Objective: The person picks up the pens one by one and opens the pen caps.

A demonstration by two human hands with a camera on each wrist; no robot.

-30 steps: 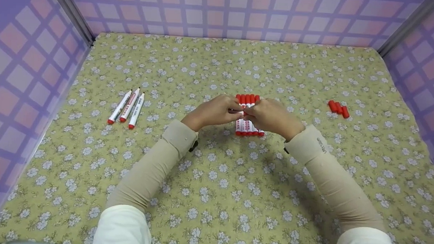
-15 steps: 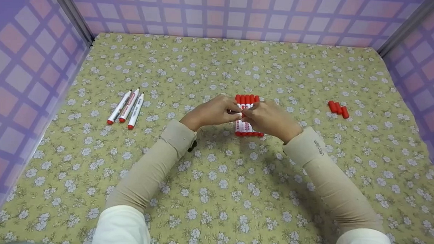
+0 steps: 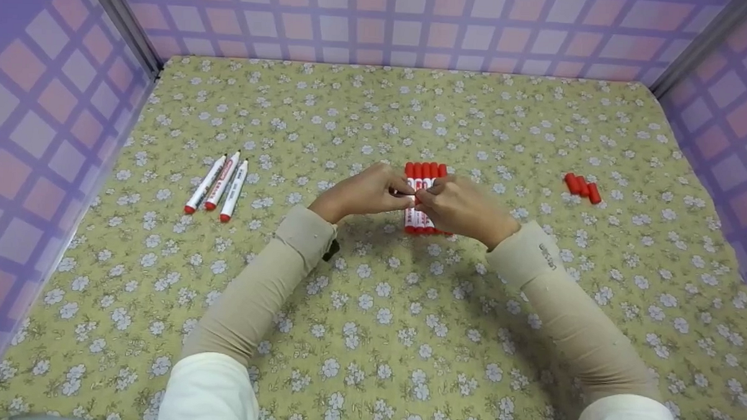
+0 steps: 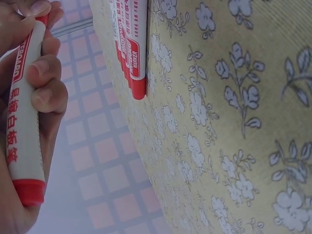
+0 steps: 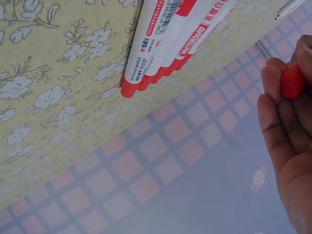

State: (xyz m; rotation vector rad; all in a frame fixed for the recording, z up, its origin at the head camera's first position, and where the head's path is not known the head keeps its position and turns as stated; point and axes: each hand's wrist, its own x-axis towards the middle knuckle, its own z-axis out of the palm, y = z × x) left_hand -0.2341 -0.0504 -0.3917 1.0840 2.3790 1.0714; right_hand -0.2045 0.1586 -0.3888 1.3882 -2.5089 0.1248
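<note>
My left hand (image 3: 368,191) holds a white whiteboard marker (image 4: 24,107) with a red end, its fingers curled round the barrel in the left wrist view. My right hand (image 3: 463,207) pinches a red marker cap (image 5: 292,82) with thumb and fingers. The two hands meet fingertip to fingertip, and in the left wrist view the cap sits at the marker's upper end. How firmly it sits there cannot be told. Beneath the hands lies a row of several capped red whiteboard markers (image 3: 409,219), side by side and partly hidden by the right hand.
Three uncapped markers (image 3: 223,183) lie to the left, dark tips pointing away. Over on the right, three loose red caps (image 3: 582,187) lie close together. A flowered cloth (image 3: 357,334) covers the table, with checked walls (image 3: 380,30) around its back and sides.
The right hand has shifted slightly left and toward the person, its fingers still at the cap. The left hand has hardly moved. Markers and caps on the table stay where they were.
</note>
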